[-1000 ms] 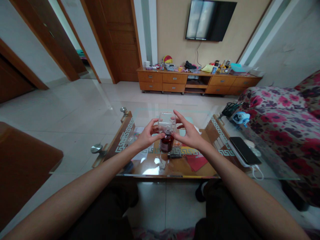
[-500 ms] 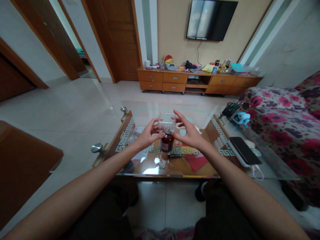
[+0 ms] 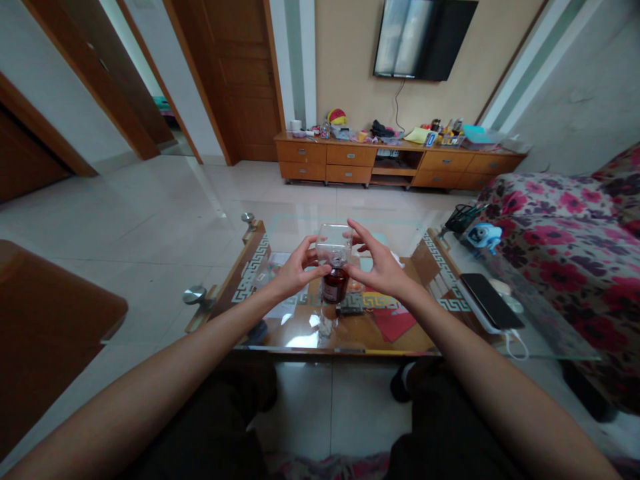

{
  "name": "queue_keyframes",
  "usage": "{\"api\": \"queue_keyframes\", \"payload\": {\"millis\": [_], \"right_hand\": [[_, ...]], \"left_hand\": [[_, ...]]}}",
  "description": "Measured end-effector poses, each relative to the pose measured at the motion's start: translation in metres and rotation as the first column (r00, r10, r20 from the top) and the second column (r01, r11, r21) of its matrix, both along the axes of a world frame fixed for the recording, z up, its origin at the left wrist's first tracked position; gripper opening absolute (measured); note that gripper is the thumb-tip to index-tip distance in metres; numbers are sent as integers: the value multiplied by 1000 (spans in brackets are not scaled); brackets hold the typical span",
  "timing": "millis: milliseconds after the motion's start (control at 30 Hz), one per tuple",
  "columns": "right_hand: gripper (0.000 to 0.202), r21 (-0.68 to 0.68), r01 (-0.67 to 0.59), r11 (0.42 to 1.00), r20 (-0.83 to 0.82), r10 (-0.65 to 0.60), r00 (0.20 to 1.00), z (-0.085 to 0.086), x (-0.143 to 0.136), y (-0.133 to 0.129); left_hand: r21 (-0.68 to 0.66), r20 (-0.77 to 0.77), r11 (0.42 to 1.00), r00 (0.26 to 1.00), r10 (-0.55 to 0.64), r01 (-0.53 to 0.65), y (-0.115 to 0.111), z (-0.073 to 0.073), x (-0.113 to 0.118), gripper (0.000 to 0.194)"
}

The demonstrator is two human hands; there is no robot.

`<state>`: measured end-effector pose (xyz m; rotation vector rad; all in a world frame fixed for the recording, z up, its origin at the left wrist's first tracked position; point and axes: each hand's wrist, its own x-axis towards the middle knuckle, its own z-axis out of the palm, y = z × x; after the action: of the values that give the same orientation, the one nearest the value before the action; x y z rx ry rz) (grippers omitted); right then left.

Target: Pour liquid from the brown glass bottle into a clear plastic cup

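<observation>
A clear plastic box (image 3: 334,244) is held above a small dark red jar (image 3: 335,285) that stands on the glass coffee table (image 3: 545,333). My left hand (image 3: 295,269) grips the box's left side with thumb and fingers. My right hand (image 3: 376,261) grips its right side, fingers spread over the top edge. The box's lower end touches or sits just over the jar's top; I cannot tell which.
A black phone on a white power bank (image 3: 487,303) lies at the table's right, near a blue toy (image 3: 481,235) and a black basket (image 3: 461,217). Red paper (image 3: 393,325) shows under the glass. A flowered sofa (image 3: 565,227) stands right, a brown seat (image 3: 45,320) left.
</observation>
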<state>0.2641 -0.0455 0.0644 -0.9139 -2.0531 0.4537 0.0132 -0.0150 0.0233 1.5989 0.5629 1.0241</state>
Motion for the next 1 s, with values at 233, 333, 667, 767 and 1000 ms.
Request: {"api": "queue_keyframes", "payload": {"millis": [233, 333, 667, 767, 1000], "right_hand": [[96, -24, 2, 1000, -6, -3, 1000, -2, 1, 1], [96, -20, 2, 1000, -5, -2, 1000, -2, 1, 1], [95, -30, 17, 999, -12, -18, 1000, -2, 2, 1], [94, -41, 16, 999, -24, -17, 1000, -3, 3, 2], [94, -64, 19, 998, -38, -21, 999, -4, 6, 1]], "left_hand": [[4, -8, 1000, 1000, 14, -14, -1, 2, 0, 70], [-2, -21, 1000, 999, 24, -24, -1, 1, -1, 71], [-5, -25, 999, 999, 39, -39, 0, 0, 0, 72], [-10, -28, 999, 998, 52, -52, 1, -2, 1, 73], [-10, -38, 998, 997, 68, -69, 1, -3, 2, 75]]}}
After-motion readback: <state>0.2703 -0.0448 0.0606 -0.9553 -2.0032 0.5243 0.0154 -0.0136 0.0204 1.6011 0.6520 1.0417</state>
